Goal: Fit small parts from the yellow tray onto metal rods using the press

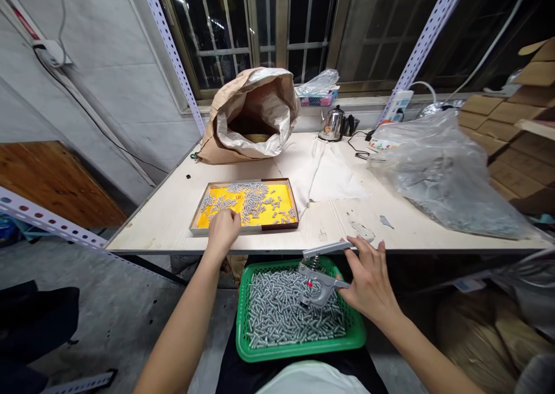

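My left hand (224, 230) is at the near edge of a shallow tray (280, 227) with a yellow bottom, its fingers curled together. What they pinch, if anything, is hidden. Small silvery screw-like pieces (255, 200) lie scattered in that tray. My right hand (368, 278) grips a grey metal hand tool (321, 290) with two levers, a coil spring and a red spot. The tool hangs above a green plastic basket (299, 353), which rests on my lap. Many silver ribbed pieces (277, 310), like screws or plugs, fill the basket.
Behind the tray, a large open paper sack (208, 142) leans on the table (160, 232). A steel kettle (333, 123) stands at the back. To the right lie a clear plastic bag (451, 174) and stacked cardboard boxes (529, 151). Perforated metal posts (425, 41) frame the table.
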Demonstrator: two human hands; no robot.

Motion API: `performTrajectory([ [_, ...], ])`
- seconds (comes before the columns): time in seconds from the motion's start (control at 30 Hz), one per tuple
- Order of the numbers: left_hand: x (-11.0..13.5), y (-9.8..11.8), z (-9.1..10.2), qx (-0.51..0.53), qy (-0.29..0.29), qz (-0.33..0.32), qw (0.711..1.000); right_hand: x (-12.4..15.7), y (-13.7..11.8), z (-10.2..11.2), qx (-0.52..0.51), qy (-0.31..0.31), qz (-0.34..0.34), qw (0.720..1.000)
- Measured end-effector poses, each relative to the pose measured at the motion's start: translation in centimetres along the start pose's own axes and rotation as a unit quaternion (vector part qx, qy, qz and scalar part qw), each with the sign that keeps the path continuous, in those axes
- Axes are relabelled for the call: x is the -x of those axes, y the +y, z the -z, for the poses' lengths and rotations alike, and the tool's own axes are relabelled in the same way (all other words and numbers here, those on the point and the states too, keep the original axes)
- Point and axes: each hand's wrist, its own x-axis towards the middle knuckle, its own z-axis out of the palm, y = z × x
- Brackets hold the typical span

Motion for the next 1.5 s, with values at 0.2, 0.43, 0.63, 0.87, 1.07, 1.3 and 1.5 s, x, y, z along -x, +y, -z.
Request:
performTrajectory([
  [0.2,-5.4,-0.7,-0.7,0.029,-0.001,0.041,0.999,-1.2,-0.9,0.0,-0.023,-0.009,-0.009,1.0],
  [0.43,4.4,1.1,-2.5,0.303,-0.087,-0.004,0.949,-3.3,-1.0,-0.4,-0.014,-0.022,-0.037,0.999],
  [0.63,11.1,2.3,-6.9,0.509,-0.149,0.05,0.846,-4.4,-1.7,-0.5,-0.03,-0.048,-0.012,0.998],
  [0.87,11.2,1.9,-6.6,0.473,-0.147,0.0,0.869,-4.2,-2.4,-0.6,-0.04,-0.06,-0.019,0.997],
  [1.07,10.9,1.6,-6.5,0.426,-0.153,-0.056,0.89,-4.2,-2.6,-0.5,-0.046,-0.063,-0.024,0.997],
  [1.3,10.5,1.5,-4.9,0.346,-0.186,-0.125,0.911,-4.4,-3.1,-0.1,-0.05,-0.053,-0.019,0.997],
  [1.5,10.6,1.1,-3.8,0.409,-0.196,-0.044,0.89,-4.6,-2.3,-0.3,-0.068,-0.013,0.026,0.997],
])
